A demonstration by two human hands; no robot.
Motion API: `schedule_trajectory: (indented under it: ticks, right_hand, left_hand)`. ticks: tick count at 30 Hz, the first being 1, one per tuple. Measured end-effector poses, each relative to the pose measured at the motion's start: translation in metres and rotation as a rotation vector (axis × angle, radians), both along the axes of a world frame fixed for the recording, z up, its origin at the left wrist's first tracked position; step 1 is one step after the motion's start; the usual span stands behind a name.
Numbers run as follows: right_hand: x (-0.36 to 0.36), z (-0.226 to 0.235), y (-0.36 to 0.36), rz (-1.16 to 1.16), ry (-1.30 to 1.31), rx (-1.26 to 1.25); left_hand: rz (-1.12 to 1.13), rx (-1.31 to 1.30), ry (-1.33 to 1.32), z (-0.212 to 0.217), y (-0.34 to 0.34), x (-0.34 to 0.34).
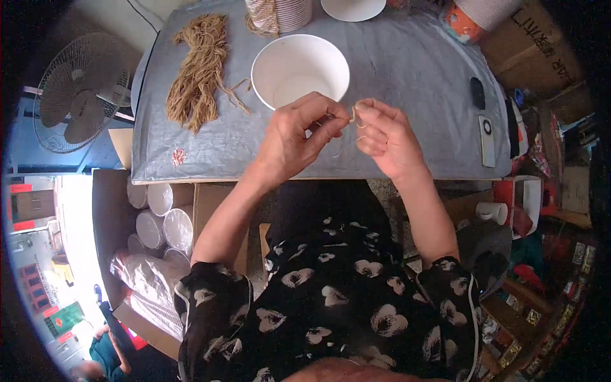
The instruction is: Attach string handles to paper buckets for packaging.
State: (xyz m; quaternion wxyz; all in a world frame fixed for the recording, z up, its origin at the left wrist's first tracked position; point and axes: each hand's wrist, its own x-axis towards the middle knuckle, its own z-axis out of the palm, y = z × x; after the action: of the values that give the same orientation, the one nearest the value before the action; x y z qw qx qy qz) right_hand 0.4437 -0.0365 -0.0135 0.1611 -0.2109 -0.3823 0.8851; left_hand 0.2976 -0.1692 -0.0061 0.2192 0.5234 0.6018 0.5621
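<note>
My left hand [294, 135] and my right hand [393, 137] come together over the table's front half, each pinching a thin pale cord [360, 121]. The cord runs in a small loop between the fingertips, and a loose end curls beside my right fingers. Just behind my left hand stands a white round bucket [267, 67], its mouth facing up and its inside bare; my hand covers part of its near rim. A bundle of brown twine strands [198, 73] lies on the left of the table, with a few strands straying toward the bucket.
Small red-and-white bits [179, 156] lie at the table's [223, 153] left front. A cord-wrapped bucket [289, 16] and white disc [353, 7] stand at the back. Right: black object [477, 92], white device [487, 141], mug [491, 212]. Left: fan [83, 95], box of wrapped tubs [150, 229].
</note>
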Motion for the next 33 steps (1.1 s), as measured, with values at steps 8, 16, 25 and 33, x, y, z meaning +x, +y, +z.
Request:
schedule_trajectory:
  ticks: [8, 16, 25, 33]
  right_hand:
    - [-0.007, 0.000, -0.008, 0.083, -0.055, 0.059]
    - [-0.009, 0.001, -0.009, 0.110, -0.112, 0.110]
    - [-0.009, 0.004, -0.011, 0.086, -0.082, 0.163]
    - [0.000, 0.001, -0.011, -0.127, -0.043, 1.016]
  left_hand:
    - [0.075, 0.077, -0.001, -0.011, -0.007, 0.000]
    - [0.128, 0.141, 0.121, -0.014, -0.012, -0.003]
    - [0.142, 0.056, 0.055, -0.017, -0.017, -0.010]
    - [-0.129, -0.225, -0.670, 0.001, -0.019, -0.020]
